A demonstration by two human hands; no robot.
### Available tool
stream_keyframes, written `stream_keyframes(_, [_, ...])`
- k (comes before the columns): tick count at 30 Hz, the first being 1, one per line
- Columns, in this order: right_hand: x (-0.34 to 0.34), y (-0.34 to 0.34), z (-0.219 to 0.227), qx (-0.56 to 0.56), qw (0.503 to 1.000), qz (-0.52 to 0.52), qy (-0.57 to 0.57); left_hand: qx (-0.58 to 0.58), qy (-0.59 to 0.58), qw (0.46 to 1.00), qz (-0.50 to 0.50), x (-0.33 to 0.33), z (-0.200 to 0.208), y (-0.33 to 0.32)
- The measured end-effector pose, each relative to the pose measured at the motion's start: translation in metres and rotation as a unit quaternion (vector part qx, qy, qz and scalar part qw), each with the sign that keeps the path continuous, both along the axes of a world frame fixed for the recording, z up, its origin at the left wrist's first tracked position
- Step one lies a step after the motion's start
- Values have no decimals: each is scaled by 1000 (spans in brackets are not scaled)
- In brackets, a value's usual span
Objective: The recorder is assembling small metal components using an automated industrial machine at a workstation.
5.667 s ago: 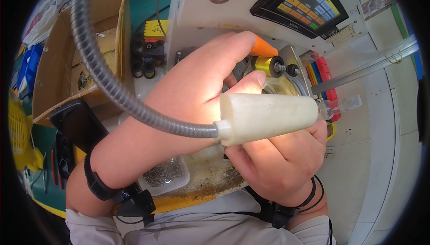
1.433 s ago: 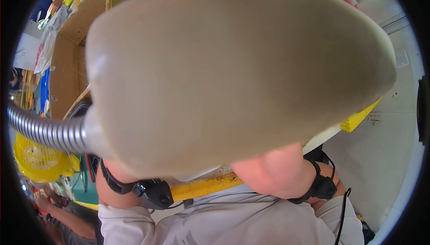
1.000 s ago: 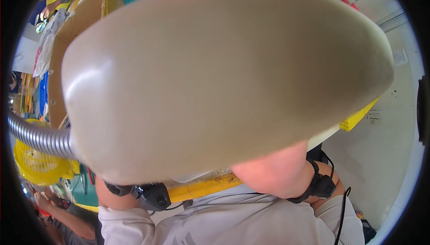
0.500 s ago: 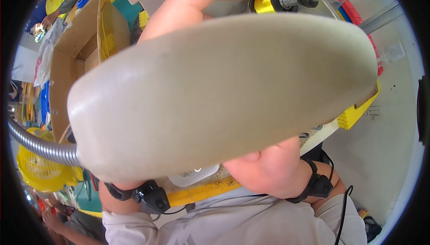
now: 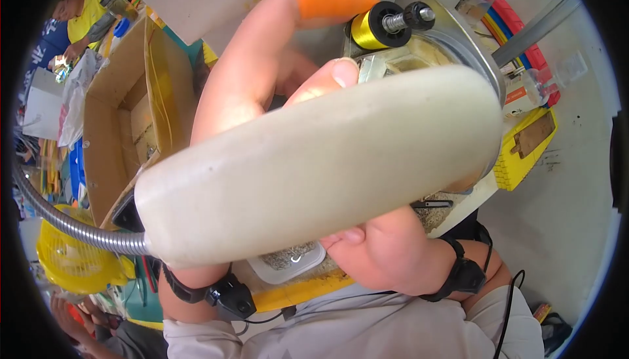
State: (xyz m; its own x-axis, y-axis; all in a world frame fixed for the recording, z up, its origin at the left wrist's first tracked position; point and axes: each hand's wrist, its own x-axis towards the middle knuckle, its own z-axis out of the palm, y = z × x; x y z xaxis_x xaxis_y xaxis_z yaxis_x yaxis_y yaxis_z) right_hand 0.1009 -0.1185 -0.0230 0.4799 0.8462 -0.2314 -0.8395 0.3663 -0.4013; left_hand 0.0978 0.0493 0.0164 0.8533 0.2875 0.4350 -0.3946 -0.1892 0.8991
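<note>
A large beige lamp head hides the middle of the work. Above it my left hand is stretched out, its index finger in an orange finger cover. That fingertip reaches the spool of yellow thread on a threaded spindle. My left thumb stands apart from the index finger; the other fingers are mostly hidden. Below the lamp my right hand is curled closed, with its fingertips partly covered. What it holds, if anything, I cannot make out. Near it lies a white dish of small pieces.
A cardboard box stands on the left beside the lamp's flexible metal neck. A yellow fan is at lower left. A dark slim tool lies right of centre, with a yellow plastic bin beyond. Another person works at upper left.
The lamp head appears smaller and lower in view, uncovering my left thumb, the metal parts below the spool and more of the white dish. My right hand looks much the same.
</note>
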Motion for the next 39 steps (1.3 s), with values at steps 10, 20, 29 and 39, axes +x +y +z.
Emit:
stream_keyframes(10, [-4,0,-4,49,998,-6,42,3,20,1000,-7,-5,0,3])
stream_keyframes(20, [-1,-1,-11,103,990,-47,83,-75,-1,997,-35,3,-2,-7])
stream_keyframes(29, [-2,4,-5,-18,1000,0,-8,-67,-3,997,-38,-3,5,-12])
stream_keyframes(39, [-6,0,-7,-32,995,-35,86,-23,2,1000,-12,-10,15,-6])
